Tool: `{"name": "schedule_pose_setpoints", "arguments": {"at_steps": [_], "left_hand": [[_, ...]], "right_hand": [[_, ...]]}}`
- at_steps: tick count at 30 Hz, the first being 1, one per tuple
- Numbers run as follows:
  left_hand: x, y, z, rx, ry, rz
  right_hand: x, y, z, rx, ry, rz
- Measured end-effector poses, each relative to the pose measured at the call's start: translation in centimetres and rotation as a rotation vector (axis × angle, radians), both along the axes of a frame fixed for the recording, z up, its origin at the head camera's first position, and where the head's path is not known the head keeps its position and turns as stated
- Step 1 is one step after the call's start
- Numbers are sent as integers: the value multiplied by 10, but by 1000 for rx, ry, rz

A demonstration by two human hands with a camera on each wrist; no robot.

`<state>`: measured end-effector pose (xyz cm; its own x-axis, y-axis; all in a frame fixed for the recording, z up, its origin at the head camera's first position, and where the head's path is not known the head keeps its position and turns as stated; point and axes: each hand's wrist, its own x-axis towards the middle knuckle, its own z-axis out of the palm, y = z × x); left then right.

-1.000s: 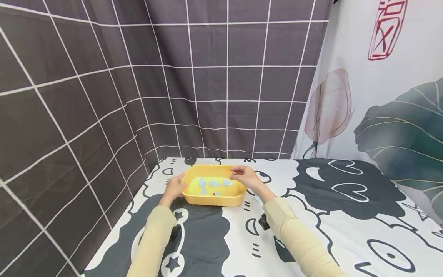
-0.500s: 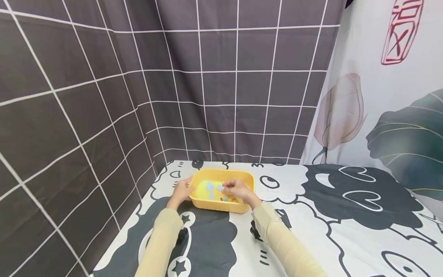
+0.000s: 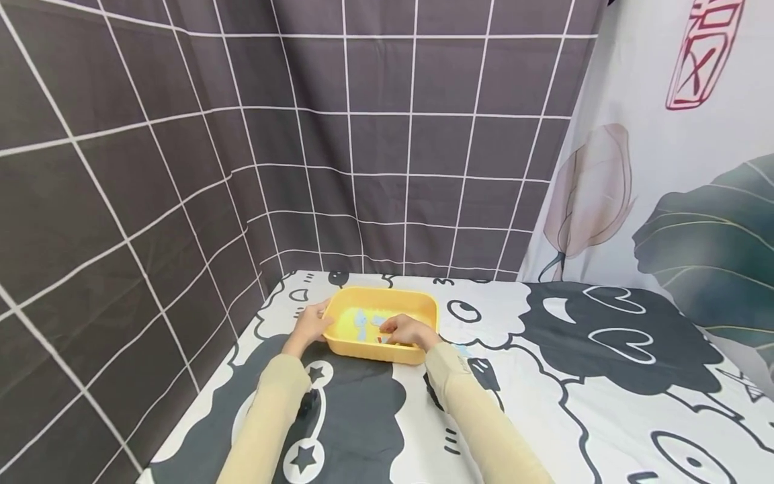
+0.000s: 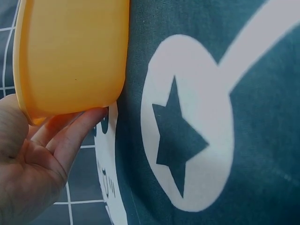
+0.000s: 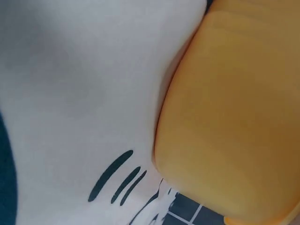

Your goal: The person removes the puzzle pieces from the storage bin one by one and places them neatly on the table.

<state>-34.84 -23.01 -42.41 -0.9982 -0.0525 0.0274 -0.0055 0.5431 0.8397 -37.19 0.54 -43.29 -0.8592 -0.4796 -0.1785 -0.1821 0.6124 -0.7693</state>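
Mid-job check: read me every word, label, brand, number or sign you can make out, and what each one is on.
White curtain: red characters, cut off at the top; I can't read them with certainty.
Tablecloth: a mark like "3" near the far edge, possibly just part of the print.
Yellow tub: no lettering on the sides in view.
Blue pieces in the tub: too small to tell.

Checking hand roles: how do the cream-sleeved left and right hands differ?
The left hand grips the yellow rectangular basin at its left end; the right hand reaches inside, near small pale blue pieces. The left hand's fingers touch the outer wall; the right hand's bend downward. Both have cream sleeves.
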Motion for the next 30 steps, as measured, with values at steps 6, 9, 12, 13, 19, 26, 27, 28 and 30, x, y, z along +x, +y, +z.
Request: {"name": "schedule_pose_setpoints", "arguments": {"at_steps": [6,9,12,13,19,26,27,28,30], "left_hand": [[4,-5,3,2,-26,4],[4,-5,1,31,-31,7],[1,-6,-1,49,-19,-13],[0,-6,-2,50,-14,-20],[-3,-8,-6,51,10,-30],[0,-3,-2,27,-13,5],[0,-3,-2,24,-10,3],[0,-2,-2,21,-8,3],[-2,-2,-2,30,-1,11]], "right_hand": [[-5,-11,-3,89,74,53],[-4,-12,-3,98,103,46],[-2,-11,-3,103,143,42],[-2,-10,-3,102,152,42],[-1,-8,-3,83,191,76],[1,-8,0,142,216,104],[0,-8,0,148,210,108],[-1,-8,1,153,203,109],[-6,-6,-1,149,194,117]]}}
